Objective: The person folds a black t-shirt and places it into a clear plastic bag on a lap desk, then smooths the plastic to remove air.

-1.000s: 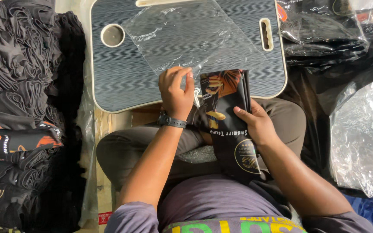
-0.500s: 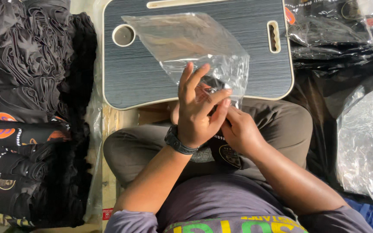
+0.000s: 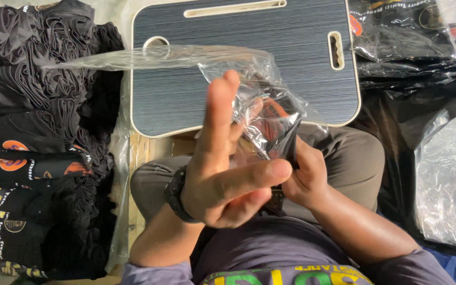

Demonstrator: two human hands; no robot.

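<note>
Since the earlier frame the left hand has risen, fingers spread, brushing the clear plastic bag at frame centre. The right hand clamps the folded black garment inside: soft, light, slippery film; best gripped at the bag's mouth.

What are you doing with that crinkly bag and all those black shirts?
A person sits with a grey lap desk in front of their knees. The right hand grips a folded black garment that sits partly inside a clear plastic bag. The left hand is raised with fingers spread, touching the bag. A pile of black printed shirts lies to the left, and shirts already in bags lie at the upper right.
</note>
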